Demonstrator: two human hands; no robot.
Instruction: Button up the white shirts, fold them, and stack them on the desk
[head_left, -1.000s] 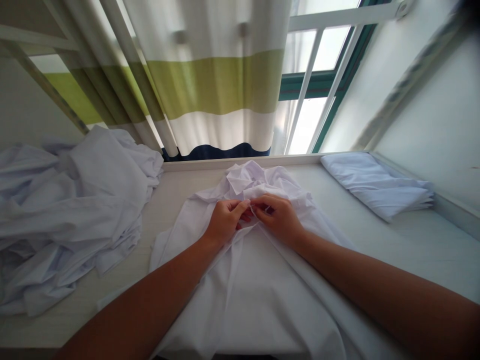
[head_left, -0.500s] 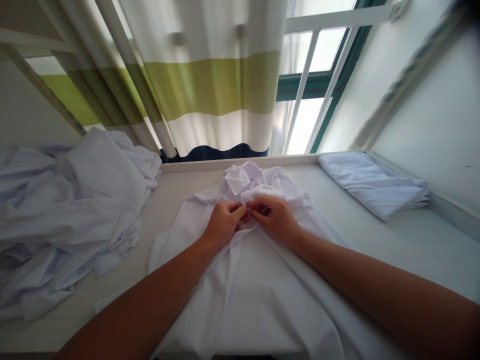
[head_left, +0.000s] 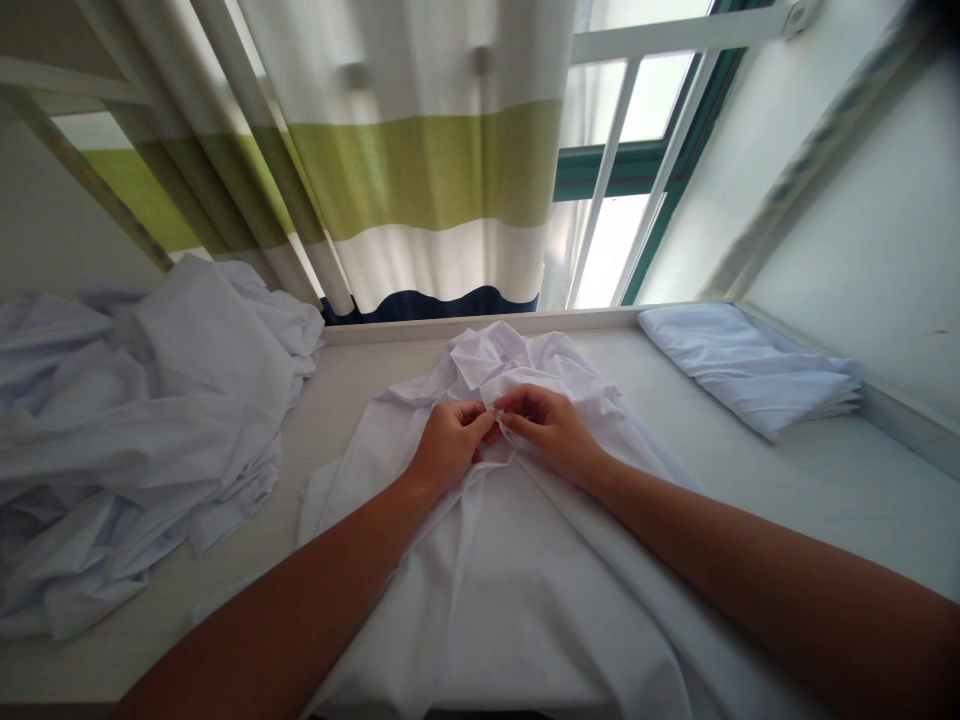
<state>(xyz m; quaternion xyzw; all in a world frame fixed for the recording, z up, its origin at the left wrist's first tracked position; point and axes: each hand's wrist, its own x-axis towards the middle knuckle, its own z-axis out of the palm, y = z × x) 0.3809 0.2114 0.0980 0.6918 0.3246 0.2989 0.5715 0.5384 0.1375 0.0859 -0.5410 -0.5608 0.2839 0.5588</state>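
On the pale flat board (head_left: 352,375) | big wrinkled white cloth (head_left: 525,570) runs long from far to near | left hand (head_left: 448,440) and right hand (head_left: 553,432) on top, just as near, fingers pinching a small bit of it

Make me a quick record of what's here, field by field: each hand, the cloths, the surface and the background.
Left hand: left hand, fingertips pinching the white cloth
Right hand: right hand, pinching the same cloth, fingertips close to the left's
Middle cloth: bunched at its far end, spread out nearer the person
Left side: crumpled white heap
Right side: folded white cloth
Surface: pale board
Background: striped curtain, green-framed window
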